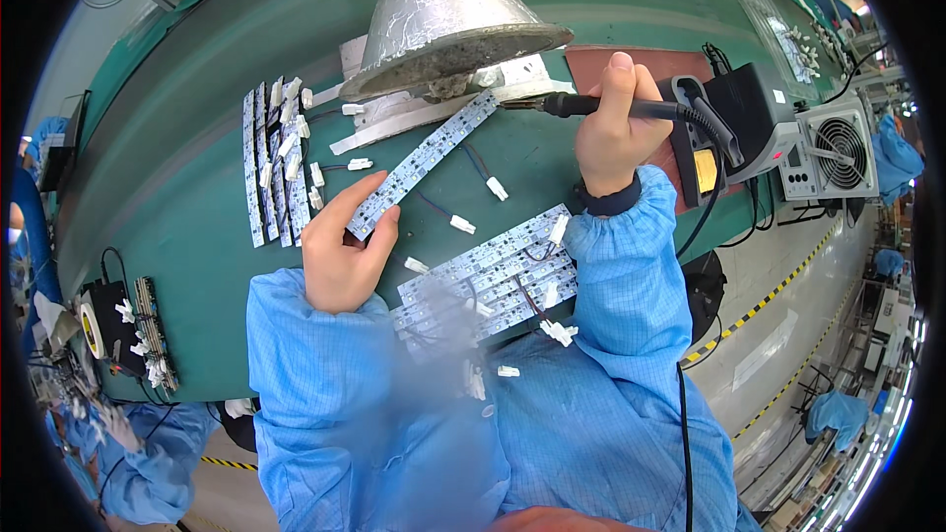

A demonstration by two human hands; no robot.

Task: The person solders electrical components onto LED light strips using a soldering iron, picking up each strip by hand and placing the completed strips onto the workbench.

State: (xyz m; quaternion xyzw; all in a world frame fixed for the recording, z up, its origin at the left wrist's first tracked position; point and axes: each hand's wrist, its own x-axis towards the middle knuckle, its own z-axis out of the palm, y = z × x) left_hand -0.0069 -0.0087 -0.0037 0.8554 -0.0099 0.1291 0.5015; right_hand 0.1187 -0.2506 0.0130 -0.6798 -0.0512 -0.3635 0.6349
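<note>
Between the thumb and fingers of my left hand (345,246) is the near end of a white LED circuit board strip (424,166). It slants up to the right, its far end by the light support under the metal hood. Wires with white plugs (497,188) trail from it onto the mat. My right hand (623,128) grips a black soldering iron (572,105). The iron's tip points left at the strip's far end; whether they touch I cannot tell. A dark band circles my right wrist. Several similar strips (483,266) lie in front of me, their plugs on top.
A silver fume hood (443,10) hangs over the far middle. More strips (276,163) lie at left on the green mat (212,305). At right stand a soldering station (739,123) with a yellow sponge (706,170) and a fan unit (836,151). A co-worker's blue sleeve (148,463) shows at lower left.
</note>
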